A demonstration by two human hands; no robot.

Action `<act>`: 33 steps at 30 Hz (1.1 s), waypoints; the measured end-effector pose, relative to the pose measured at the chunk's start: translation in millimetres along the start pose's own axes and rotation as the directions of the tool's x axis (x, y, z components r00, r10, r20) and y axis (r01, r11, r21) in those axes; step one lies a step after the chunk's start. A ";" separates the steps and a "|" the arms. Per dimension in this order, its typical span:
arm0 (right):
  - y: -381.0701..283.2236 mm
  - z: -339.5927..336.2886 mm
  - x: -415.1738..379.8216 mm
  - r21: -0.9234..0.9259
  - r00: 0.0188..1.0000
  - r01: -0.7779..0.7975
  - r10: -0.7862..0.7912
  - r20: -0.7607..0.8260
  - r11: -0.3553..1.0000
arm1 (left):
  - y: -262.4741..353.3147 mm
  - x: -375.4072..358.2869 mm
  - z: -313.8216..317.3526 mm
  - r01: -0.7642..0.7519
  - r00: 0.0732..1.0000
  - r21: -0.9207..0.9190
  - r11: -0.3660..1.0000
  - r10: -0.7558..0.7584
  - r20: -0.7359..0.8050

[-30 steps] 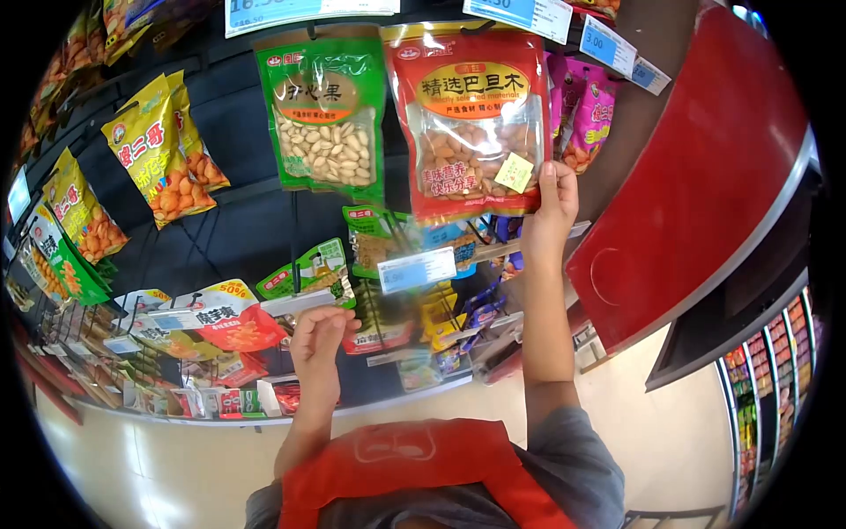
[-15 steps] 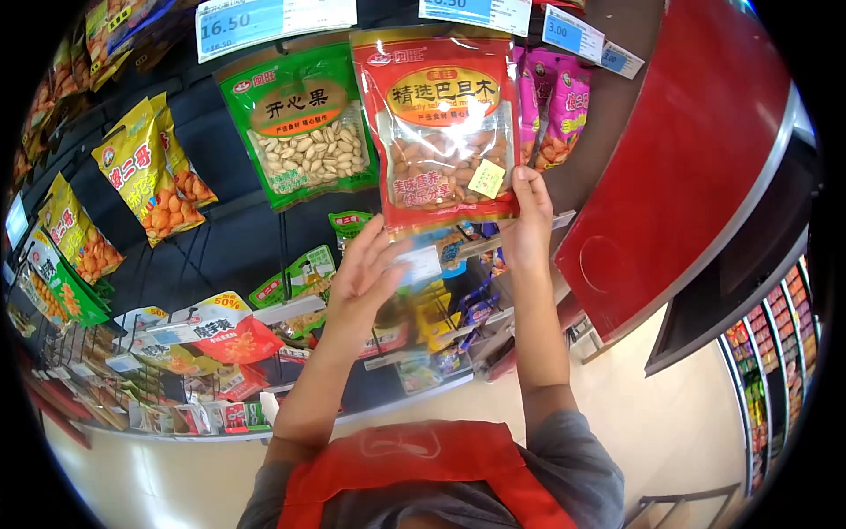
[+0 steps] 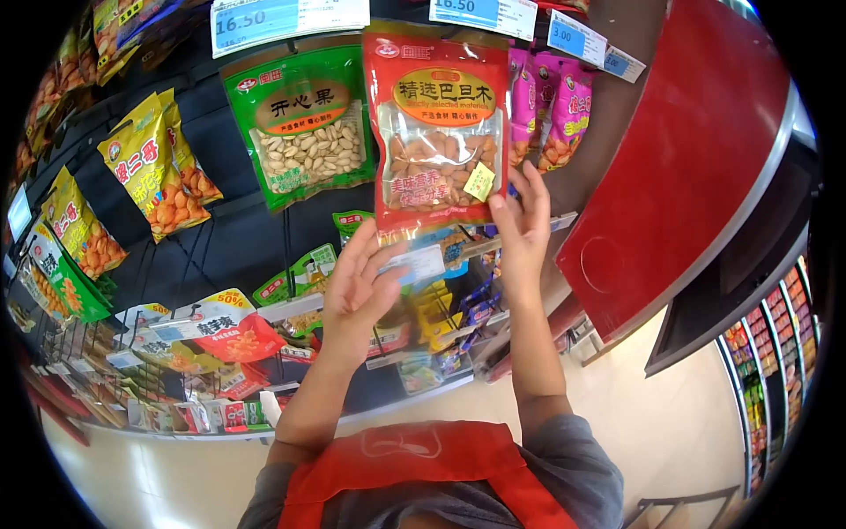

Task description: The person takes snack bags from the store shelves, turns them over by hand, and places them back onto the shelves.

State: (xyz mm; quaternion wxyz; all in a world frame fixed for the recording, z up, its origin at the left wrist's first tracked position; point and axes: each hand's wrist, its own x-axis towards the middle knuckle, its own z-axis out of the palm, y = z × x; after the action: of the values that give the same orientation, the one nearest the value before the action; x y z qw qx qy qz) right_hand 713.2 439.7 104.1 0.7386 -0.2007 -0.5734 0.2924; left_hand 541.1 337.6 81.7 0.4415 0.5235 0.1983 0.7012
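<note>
A red bag of almonds [image 3: 441, 145] with a clear window and a small yellow sticker hangs upright in front of me on the rack. My right hand [image 3: 526, 225] is at its lower right corner, thumb tip right by the edge and fingers spread apart. Below the bag's lower left corner, my left hand [image 3: 359, 278] is open, palm turned up and fingertips near the bottom edge. To the left hangs a green bag of pistachios [image 3: 304, 123]. Pink snack packets [image 3: 564, 115] hang just right of the almonds.
Price tags [image 3: 480, 13] line the rail above the bags. Yellow snack bags [image 3: 145, 167] hang at left, with a lower shelf of red-and-white packets [image 3: 231, 331] beneath. A curved red panel [image 3: 643, 176] bounds the right side, beside a dark screen-like panel [image 3: 731, 291].
My right hand has loosened from the almond bag's right edge, its fingers spreading and shifting slightly down. The left hand stays below the bag, nearly in place.
</note>
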 end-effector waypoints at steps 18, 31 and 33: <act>39.2 -9.2 16.1 0.566 0.596 -0.803 0.216 0.774 0.187 | -21.1 25.2 74.5 -0.591 0.782 0.555 0.586 0.246 0.573; 41.1 -0.6 15.3 0.503 0.538 -0.830 0.111 0.835 0.241 | -38.5 23.5 81.6 -0.588 0.797 0.578 0.567 0.280 0.535; 41.4 -0.1 14.6 0.501 0.547 -0.819 0.115 0.830 0.281 | -37.8 23.4 81.1 -0.588 0.796 0.577 0.567 0.282 0.535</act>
State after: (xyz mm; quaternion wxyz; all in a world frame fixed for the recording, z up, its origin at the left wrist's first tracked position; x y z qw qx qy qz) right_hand 707.5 480.4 88.6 0.3384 0.1442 -0.4582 0.8092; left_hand 629.0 362.1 97.1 0.0383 0.8120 0.2272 0.5362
